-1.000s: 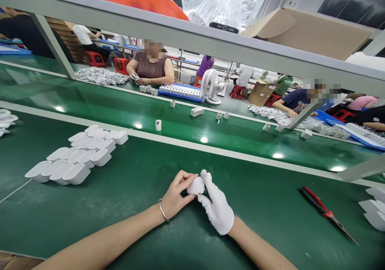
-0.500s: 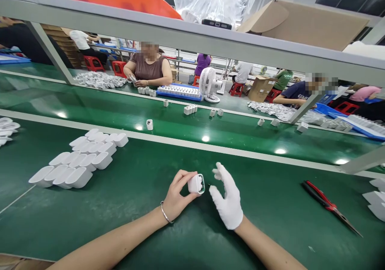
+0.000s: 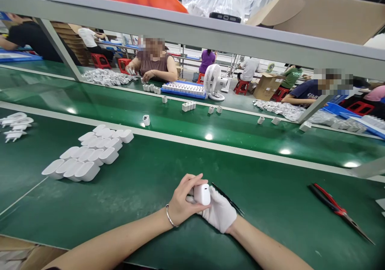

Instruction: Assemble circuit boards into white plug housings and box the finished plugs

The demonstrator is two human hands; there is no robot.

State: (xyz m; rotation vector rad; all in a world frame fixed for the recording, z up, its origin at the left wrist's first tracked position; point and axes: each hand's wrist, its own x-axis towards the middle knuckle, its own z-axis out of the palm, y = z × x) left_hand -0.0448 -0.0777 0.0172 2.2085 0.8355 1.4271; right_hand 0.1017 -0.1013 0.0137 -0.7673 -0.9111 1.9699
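Observation:
A small white casing (image 3: 202,194), with a dark slot in the face toward me, is held between the thumb and fingers of my bare left hand (image 3: 185,196). My gloved right hand (image 3: 219,210) lies against the casing from the right and below, its fingers partly hidden behind it, so its grip is unclear. Thin black tweezers (image 3: 227,199) lie on the green table just beyond the glove. Several white oval housings (image 3: 87,170) stand grouped on the left. Red and black pliers (image 3: 339,210) rest on the right.
White plug pieces (image 3: 16,125) are at the far left. Beyond the pale rail (image 3: 210,142), white casings stand on a green belt (image 3: 177,129). A metal shelf (image 3: 192,26) crosses overhead. Co-workers sit across, near a white fan (image 3: 212,79).
The casing has turned, its open end no longer facing me. My right hand has come in against it. The tweezers now show clearly. The view has shifted slightly.

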